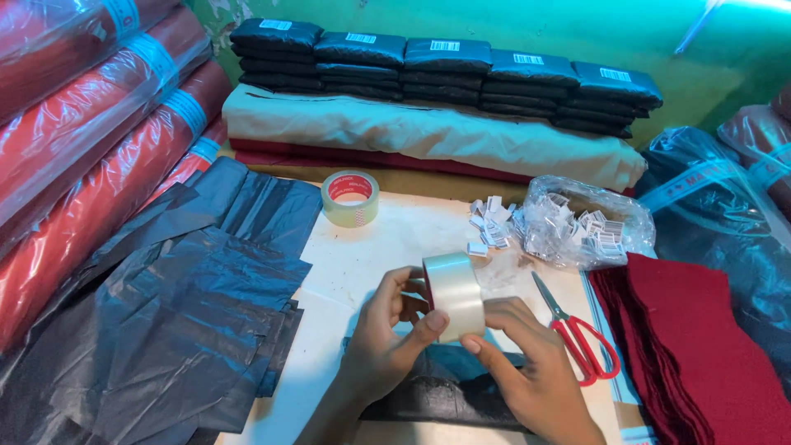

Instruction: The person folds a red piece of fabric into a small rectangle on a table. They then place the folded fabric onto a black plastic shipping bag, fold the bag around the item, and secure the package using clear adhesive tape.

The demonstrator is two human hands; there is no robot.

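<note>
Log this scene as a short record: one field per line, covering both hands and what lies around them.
left hand: grips the clear tape roll
right hand: thumb on the roll's face
under hands: dark plastic packet
right of hands: red-handled scissors, red cloth stack
behind: second tape roll, bag of small tags
left: dark plastic bags
</note>
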